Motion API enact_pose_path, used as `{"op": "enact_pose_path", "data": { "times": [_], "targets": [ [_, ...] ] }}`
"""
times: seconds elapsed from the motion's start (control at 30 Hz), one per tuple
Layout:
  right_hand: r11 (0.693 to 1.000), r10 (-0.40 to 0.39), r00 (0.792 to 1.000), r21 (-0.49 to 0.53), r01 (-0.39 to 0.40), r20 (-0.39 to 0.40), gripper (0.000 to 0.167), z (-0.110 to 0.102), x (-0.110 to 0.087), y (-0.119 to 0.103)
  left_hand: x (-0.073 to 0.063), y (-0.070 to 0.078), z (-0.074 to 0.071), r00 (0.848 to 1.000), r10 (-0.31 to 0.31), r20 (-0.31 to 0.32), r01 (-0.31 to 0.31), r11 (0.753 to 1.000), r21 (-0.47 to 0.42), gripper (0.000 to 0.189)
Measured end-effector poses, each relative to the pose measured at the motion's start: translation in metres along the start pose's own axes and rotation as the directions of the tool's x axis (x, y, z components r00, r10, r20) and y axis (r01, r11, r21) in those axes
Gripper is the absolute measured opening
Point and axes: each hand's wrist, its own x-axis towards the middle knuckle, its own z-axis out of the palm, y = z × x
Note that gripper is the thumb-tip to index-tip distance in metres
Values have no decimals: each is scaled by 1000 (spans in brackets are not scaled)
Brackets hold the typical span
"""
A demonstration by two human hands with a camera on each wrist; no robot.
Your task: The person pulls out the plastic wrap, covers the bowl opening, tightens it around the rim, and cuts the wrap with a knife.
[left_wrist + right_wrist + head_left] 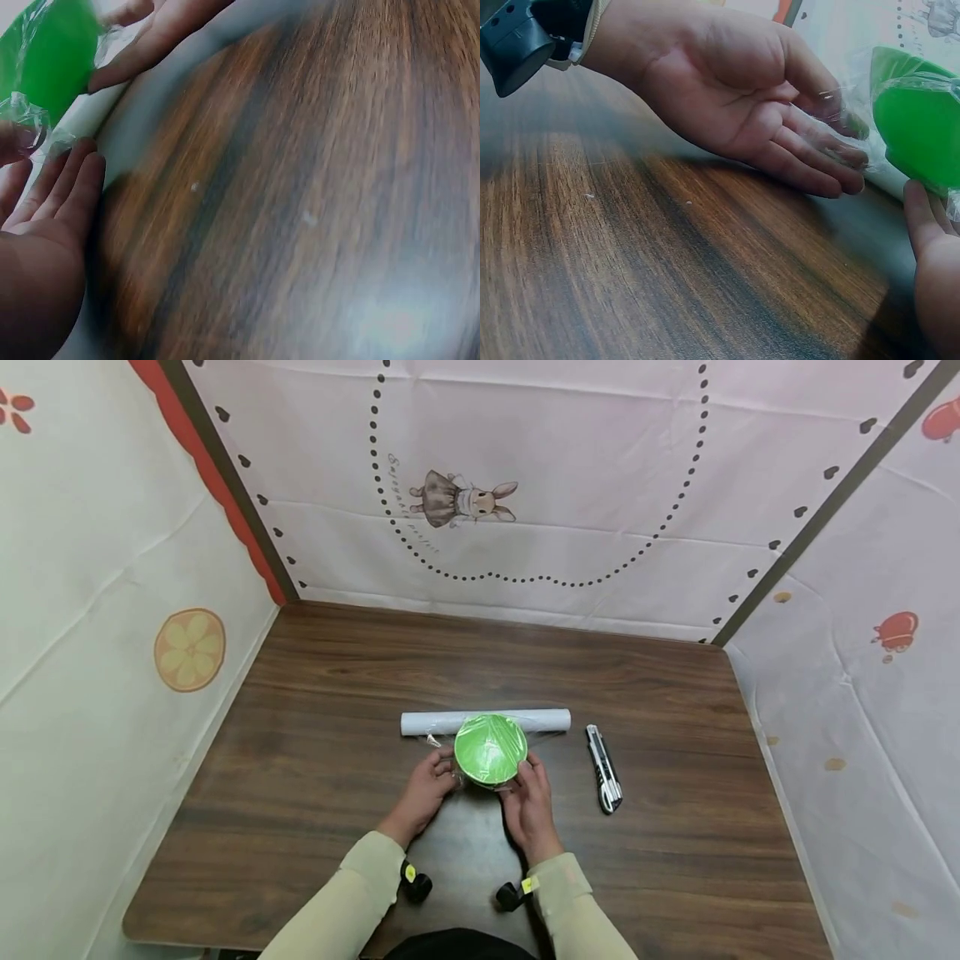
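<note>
A green bowl (491, 749) with clear plastic film stretched over it is held up above the table between the two hands. My left hand (430, 789) is at its left side, pinching loose plastic film (851, 142) between thumb and fingers, just off the bowl wall. On the other side, my right hand (529, 806) grips the bowl's right edge, thumb near the rim. In the right wrist view, some right-hand fingers (922, 214) reach against the bowl's lower part. Behind the bowl lies a white roll (423, 723), partly hidden by it.
A utility knife (604, 770) lies on the wooden table (697, 827) to the right of the hands. Printed white cloth walls (600, 460) close off the back and both sides. Some small pale specks (310, 218) dot the tabletop.
</note>
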Motion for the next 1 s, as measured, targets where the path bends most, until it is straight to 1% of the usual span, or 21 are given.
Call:
{"op": "enact_pose_path", "data": {
  "times": [0.1, 0.2, 0.27, 0.3, 0.33, 0.4, 0.5, 0.53, 0.57, 0.63, 0.7, 0.77, 0.83, 0.9, 0.97, 1.0],
  "targets": [
    [1000, 4, 1000, 2, -4, -7, 26, 2, 0, 0, 1, 0, 4, 1000, -16, -13, 15, 1000, -7, 41],
    [1000, 12, 1000, 10, -12, -13, 26, 2, 0, 0, 1, 2, 3, 998, -50, -38, 47, 997, -67, 37],
    [1000, 17, 1000, 13, -17, -13, 26, 2, 0, 0, -1, 5, 1, 996, -78, -51, 71, 990, -125, 35],
    [1000, 19, 1000, 15, -18, -13, 25, 2, 0, 0, -2, 7, 0, 994, -95, -46, 87, 984, -153, 35],
    [1000, 20, 1000, 16, -19, -15, 25, 1, 0, 0, -3, 8, -2, 994, -105, -29, 98, 980, -176, 35],
    [1000, 18, 1000, 15, -17, -14, 25, 1, 0, 0, -6, 9, -5, 994, -106, 34, 110, 977, -182, 35],
    [1000, 9, 1000, 17, -9, -13, 26, 0, 1, 0, -8, 9, -7, 987, -68, 144, 92, 982, -167, 36],
    [1000, 6, 1000, 16, -6, -11, 27, 0, 1, 0, -8, 8, -7, 985, -54, 162, 80, 984, -158, 35],
    [1000, 2, 1000, 13, -2, -9, 27, 0, 1, 0, -8, 7, -7, 985, -43, 167, 67, 987, -144, 34],
    [1000, -2, 1000, 7, 2, -7, 28, 0, 1, 0, -7, 7, -6, 989, -35, 143, 51, 992, -111, 30],
    [1000, -1, 1000, 7, 1, -8, 29, 0, 1, -1, -5, 5, -5, 995, -44, 85, 49, 997, -64, 23],
    [1000, 4, 1000, 3, -4, -13, 31, 1, 1, -1, -3, 4, -4, 999, -44, 22, 43, 999, 10, 18],
    [1000, 10, 1000, 11, -10, -18, 30, 1, 0, -2, -1, 5, -2, 999, -35, -41, 38, 995, 97, 16],
    [1000, 14, 1000, 18, -14, -23, 30, 1, 0, -2, 1, 7, 1, 995, -1, -96, 21, 976, 215, 15],
    [1000, 12, 1000, 26, -11, -23, 28, 1, 0, -3, 3, 11, 5, 990, 41, -137, 7, 942, 334, 15],
    [1000, 9, 1000, 29, -8, -24, 27, 1, 0, -3, 4, 12, 7, 987, 54, -151, 5, 931, 366, 15]
  ]
}}
